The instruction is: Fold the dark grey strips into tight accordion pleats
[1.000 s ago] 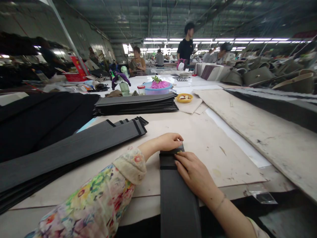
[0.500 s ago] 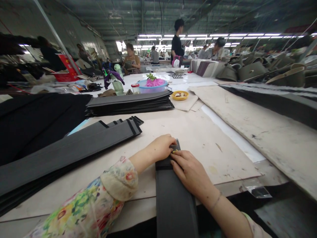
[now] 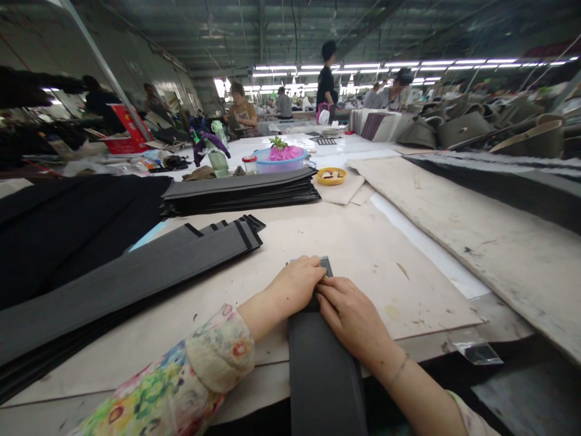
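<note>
The person has 2 hands down on a long dark strip (image 3: 324, 369) that lies flat on the table (image 3: 363, 242) and runs from the table's near edge away from the person. The left hand (image 3: 297, 284) sits at the far end of the strip. Its fingers are curled down and press on the end, so the tip stays put and does not lift. Only a small grey corner of the end peeks out past the fingers. The right hand (image 3: 351, 318) lies just beside the left hand, touching it. Its fingers are close together and pinch down at the strip's right edge, right where the left hand's fingers are. It looks like both hands meet at that 1 spot to fold or line up the end neatly. Whether the right fingers grip the edge or only press on it cannot be told.

The near part of the strip hangs over the table edge, likely because it is too long to fit in front of the person.

To the left of the left hand lies a fanned pile of long dark strips (image 3: 136, 278), close enough to reach. Farther out past both hands sits a neat stack of dark sheets (image 3: 240, 191). Behind that stack are a blue bowl (image 3: 281, 160) and a small yellow dish (image 3: 331, 175). Other people work far away at the back.
</note>
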`<move>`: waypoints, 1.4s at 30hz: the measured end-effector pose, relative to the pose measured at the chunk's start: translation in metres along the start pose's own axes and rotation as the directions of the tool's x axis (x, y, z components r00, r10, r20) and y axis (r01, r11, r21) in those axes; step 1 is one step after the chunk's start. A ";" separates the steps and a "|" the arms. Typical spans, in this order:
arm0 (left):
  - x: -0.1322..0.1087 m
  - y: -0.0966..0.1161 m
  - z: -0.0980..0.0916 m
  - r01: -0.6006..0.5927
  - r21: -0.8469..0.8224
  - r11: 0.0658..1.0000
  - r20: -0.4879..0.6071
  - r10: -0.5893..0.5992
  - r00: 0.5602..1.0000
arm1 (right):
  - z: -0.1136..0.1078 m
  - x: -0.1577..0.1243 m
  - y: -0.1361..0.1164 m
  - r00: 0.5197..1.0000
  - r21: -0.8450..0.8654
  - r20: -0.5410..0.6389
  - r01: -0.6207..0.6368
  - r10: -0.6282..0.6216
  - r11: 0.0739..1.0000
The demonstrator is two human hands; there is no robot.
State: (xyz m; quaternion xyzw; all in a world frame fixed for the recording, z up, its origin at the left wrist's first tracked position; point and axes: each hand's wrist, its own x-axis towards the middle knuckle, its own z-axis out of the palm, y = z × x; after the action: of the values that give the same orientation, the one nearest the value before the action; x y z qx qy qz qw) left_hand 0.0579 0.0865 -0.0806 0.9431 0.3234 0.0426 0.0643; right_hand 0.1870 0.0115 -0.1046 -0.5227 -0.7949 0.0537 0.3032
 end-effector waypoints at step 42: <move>-0.080 -0.035 0.013 0.124 -0.092 0.988 -0.183 -0.139 0.973 | 0.005 0.018 0.010 0.995 -0.217 0.069 0.082 -0.069 0.973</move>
State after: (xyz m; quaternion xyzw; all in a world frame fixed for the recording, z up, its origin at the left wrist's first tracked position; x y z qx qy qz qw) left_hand -0.0244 0.0632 -0.1020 0.9079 0.3879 0.1407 0.0738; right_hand 0.1871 0.0327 -0.1046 -0.5205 -0.8242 -0.0300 0.2211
